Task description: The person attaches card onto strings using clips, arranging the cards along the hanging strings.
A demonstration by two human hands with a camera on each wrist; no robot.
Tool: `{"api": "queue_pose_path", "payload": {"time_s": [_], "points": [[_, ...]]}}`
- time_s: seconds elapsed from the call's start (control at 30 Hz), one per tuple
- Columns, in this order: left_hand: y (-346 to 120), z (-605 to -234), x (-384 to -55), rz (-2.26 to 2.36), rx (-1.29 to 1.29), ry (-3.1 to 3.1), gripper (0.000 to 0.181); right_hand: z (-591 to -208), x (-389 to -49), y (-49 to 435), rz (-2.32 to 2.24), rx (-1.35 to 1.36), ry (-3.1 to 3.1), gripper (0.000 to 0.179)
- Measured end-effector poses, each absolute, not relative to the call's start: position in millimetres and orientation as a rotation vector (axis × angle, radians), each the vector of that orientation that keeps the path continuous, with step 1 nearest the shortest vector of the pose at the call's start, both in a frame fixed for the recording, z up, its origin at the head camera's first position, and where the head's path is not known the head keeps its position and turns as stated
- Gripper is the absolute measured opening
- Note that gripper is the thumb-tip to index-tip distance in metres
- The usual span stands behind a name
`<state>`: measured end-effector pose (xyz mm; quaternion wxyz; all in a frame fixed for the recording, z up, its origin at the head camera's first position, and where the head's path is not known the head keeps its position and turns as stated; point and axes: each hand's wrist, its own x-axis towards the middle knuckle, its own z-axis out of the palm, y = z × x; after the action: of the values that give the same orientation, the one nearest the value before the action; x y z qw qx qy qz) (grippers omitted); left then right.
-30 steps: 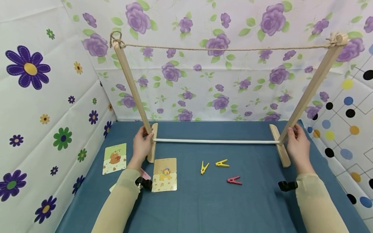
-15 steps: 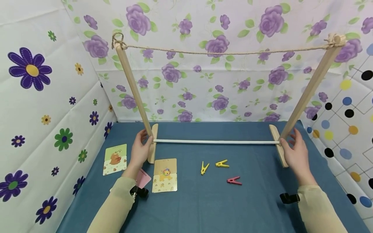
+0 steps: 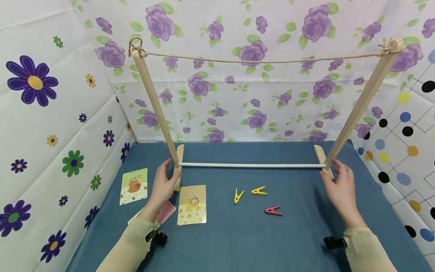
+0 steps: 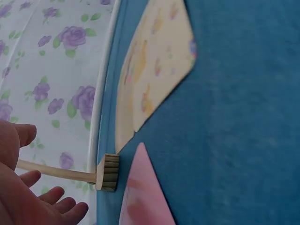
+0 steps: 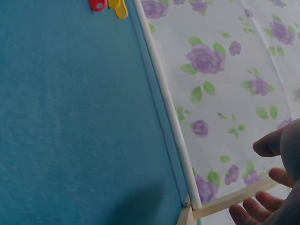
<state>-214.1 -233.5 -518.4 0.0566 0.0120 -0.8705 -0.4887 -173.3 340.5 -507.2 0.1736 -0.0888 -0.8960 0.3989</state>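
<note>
A wooden frame stands at the back of the cloth: a left post (image 3: 155, 102), a right post (image 3: 365, 100), a twine line (image 3: 251, 61) sagging slightly between their tops, and a white rod (image 3: 251, 165) joining the bases. My left hand (image 3: 163, 187) is near the left post's foot, holding nothing; in the left wrist view its fingers (image 4: 51, 196) are spread and apart from the wood. By the right post's foot is my right hand (image 3: 341, 189), thumb and fingers parted. The right wrist view shows those fingers (image 5: 251, 209) loose, with nothing gripped. Both hands partly cover the base feet.
Two yellow clothespins (image 3: 259, 190) and a red clothespin (image 3: 273, 211) lie on the blue cloth (image 3: 244, 245). At left are a green card (image 3: 133, 187), a yellow card (image 3: 192, 211) and a pink card (image 3: 166, 212), the last partly under my left arm. Patterned sheets (image 3: 234, 109) surround the table.
Both hands have let go of the posts' lower ends and drawn back toward me. The twine has gone from nearly straight to slightly sagging. More of the pink card shows.
</note>
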Motion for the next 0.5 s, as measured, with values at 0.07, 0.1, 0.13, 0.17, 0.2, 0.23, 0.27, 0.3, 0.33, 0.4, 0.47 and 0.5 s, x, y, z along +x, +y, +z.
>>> {"api": "queue_pose_path", "payload": {"time_s": [0.07, 0.1, 0.13, 0.17, 0.2, 0.23, 0.27, 0.3, 0.33, 0.4, 0.47, 0.5], "points": [[-232.9, -519.5, -211.5, -1.454, 0.000, -2.659, 0.068, -509.4, -171.9, 337.2, 1.114, -0.167, -2.571, 0.061], [-232.4, -519.9, -210.2, -1.441, -0.017, -2.664, 0.067, -510.6, -171.6, 335.7, 1.103, -0.115, -2.589, 0.059], [-232.0, -520.3, -209.1, -1.427, -0.033, -2.666, 0.067, -511.9, -171.2, 334.2, 1.090, -0.066, -2.610, 0.056], [-231.3, -520.5, -208.1, -1.412, -0.051, -2.666, 0.067, -513.4, -170.8, 332.7, 1.078, -0.015, -2.632, 0.054], [-230.6, -520.8, -207.2, -1.401, -0.064, -2.665, 0.066, -515.1, -170.5, 331.3, 1.070, 0.036, -2.653, 0.052], [-230.2, -520.8, -206.2, -1.391, -0.079, -2.663, 0.067, -516.7, -170.1, 329.7, 1.064, 0.085, -2.675, 0.050], [-229.6, -520.6, -205.4, -1.389, -0.089, -2.658, 0.066, -518.2, -169.8, 328.2, 1.061, 0.131, -2.696, 0.049], [-229.0, -520.3, -204.7, -1.390, -0.094, -2.656, 0.066, -519.8, -169.5, 326.9, 1.059, 0.173, -2.716, 0.048], [-228.6, -520.0, -204.0, -1.387, -0.102, -2.657, 0.066, -521.2, -169.2, 325.3, 1.058, 0.210, -2.737, 0.048], [-227.6, -519.7, -202.6, -1.390, -0.122, -2.659, 0.065, -523.5, -169.0, 322.5, 1.063, 0.286, -2.784, 0.049], [-226.3, -520.0, -201.5, -1.385, -0.145, -2.663, 0.064, -526.0, -169.1, 319.9, 1.056, 0.359, -2.822, 0.049], [-225.7, -520.5, -200.9, -1.376, -0.163, -2.667, 0.064, -527.1, -169.1, 318.7, 1.044, 0.394, -2.842, 0.049]]}}
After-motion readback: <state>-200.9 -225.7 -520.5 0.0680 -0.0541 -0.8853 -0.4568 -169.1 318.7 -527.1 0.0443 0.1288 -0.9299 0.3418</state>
